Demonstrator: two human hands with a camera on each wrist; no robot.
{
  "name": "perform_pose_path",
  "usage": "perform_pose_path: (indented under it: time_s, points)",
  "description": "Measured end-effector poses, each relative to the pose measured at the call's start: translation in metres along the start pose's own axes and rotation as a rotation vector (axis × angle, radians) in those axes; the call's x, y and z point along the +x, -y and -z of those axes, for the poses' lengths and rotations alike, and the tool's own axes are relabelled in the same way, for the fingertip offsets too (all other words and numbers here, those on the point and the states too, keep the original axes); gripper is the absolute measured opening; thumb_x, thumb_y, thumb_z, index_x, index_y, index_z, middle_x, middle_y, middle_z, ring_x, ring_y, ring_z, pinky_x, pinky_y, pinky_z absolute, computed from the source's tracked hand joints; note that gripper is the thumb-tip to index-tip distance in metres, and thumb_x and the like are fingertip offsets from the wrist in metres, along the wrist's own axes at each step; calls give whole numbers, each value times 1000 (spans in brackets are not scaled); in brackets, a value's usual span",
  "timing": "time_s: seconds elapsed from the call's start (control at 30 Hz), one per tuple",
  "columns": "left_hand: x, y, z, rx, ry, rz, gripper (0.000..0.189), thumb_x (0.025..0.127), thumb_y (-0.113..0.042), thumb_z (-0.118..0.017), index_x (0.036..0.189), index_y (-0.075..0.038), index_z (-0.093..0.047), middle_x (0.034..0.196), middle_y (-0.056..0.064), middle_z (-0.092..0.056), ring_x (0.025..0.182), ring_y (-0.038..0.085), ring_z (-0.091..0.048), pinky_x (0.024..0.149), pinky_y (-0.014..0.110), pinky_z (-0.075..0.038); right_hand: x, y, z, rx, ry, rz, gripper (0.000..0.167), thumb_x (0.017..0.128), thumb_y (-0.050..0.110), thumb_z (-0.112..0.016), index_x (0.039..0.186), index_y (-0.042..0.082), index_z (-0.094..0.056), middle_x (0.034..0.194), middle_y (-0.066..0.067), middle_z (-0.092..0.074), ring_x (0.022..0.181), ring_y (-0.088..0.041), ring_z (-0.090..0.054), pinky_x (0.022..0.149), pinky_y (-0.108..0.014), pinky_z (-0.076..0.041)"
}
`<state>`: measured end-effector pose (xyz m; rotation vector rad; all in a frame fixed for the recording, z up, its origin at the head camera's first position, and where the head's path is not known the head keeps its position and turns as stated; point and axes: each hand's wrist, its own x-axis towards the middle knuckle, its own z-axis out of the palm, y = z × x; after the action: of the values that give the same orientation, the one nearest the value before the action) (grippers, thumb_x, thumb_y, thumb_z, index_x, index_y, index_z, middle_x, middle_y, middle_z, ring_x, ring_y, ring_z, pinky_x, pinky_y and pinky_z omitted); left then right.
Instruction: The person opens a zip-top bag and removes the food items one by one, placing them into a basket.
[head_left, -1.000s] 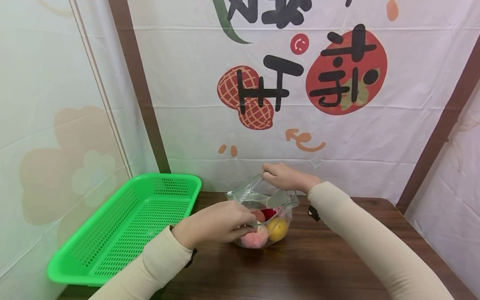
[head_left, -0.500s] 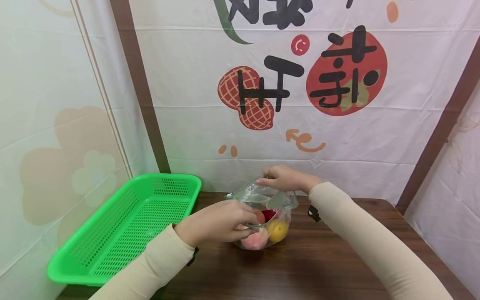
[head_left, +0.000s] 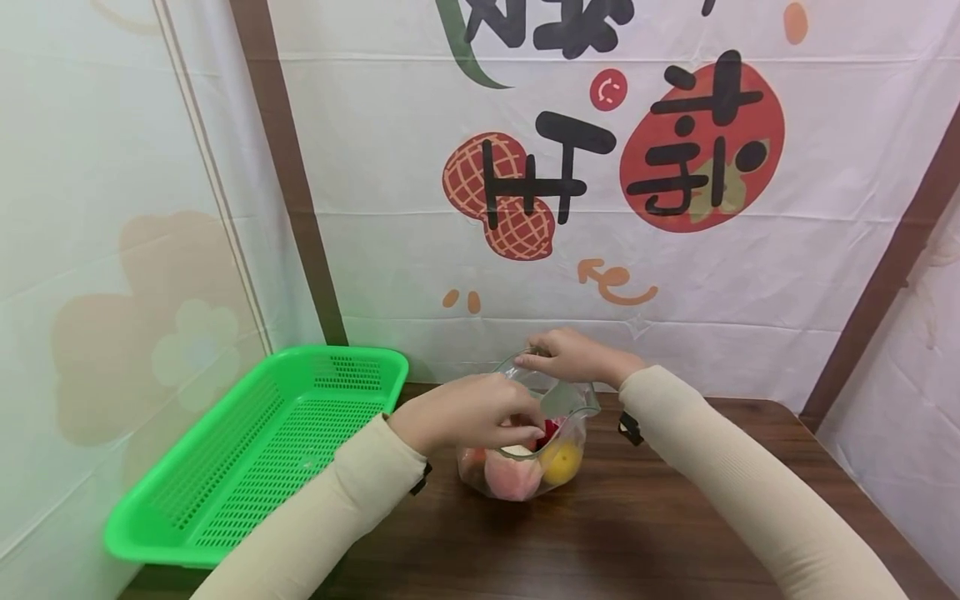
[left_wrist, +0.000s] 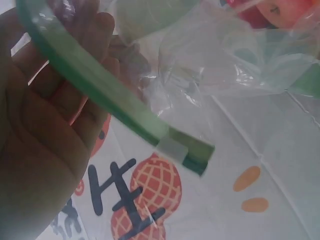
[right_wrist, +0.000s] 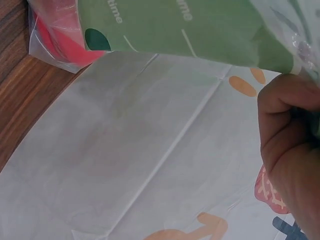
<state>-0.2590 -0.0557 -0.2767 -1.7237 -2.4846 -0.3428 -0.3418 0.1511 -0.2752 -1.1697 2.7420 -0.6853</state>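
Observation:
A clear zip bag (head_left: 573, 429) with a green rim stands on the table with its mouth spread. Inside are a pink round fruit (head_left: 512, 477), a yellow fruit (head_left: 561, 463) and something red (head_left: 552, 428). My right hand (head_left: 573, 357) grips the far rim; in the right wrist view, its curled fingers (right_wrist: 282, 100) hold the plastic. Over the bag's mouth is my left hand (head_left: 472, 412), fingers loosely bent and thumb apart. The left wrist view shows the green zip strip (left_wrist: 100, 95) with its slider (left_wrist: 171, 149) crossing in front of that hand, and a red apple (left_wrist: 285, 11) beyond.
A green plastic basket (head_left: 258, 379) with slotted sides stands to the left on the brown wooden table (head_left: 637, 517). White printed cloth (head_left: 390, 258) rises right behind the table, with more cloth along both sides.
My left hand has let go of the bag's near rim and moved right and slightly up, over the mouth. The right hand keeps its grip on the far rim.

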Motion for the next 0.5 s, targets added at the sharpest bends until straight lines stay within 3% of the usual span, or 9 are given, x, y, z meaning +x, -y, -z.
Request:
perform_pose_path:
  time_s: [0.1, 0.33, 0.5]
  points:
    - [12, 2, -2, 40, 28, 12, 11, 96, -15, -65, 90, -19, -74, 78, -18, -59, 68, -1, -51, 65, 14, -44, -1, 0, 0, 0, 1, 0, 33, 104, 37, -54, 81, 14, -55, 66, 3, -43, 55, -10, -36, 58, -29, -36]
    - [35, 7, -19, 78, 194, 155, 11, 87, -7, -76, 87, -18, -74, 71, -16, -61, 64, -1, -52, 61, 15, -44, -3, 0, 1, -15, -14, 18, 33, 103, 35, -56, 79, 14, -53, 65, 3, -41, 54, -10, -35, 58, -29, -35]
    - [41, 5, -38, 201, 301, 232, 34, 84, 5, -69, 64, -18, -55, 55, -11, -37, 54, 5, -33, 50, 19, -29, -3, 0, 0, -39, -23, 41, 33, 103, 33, -58, 77, 14, -51, 64, 4, -40, 55, -8, -34, 58, -28, -35]
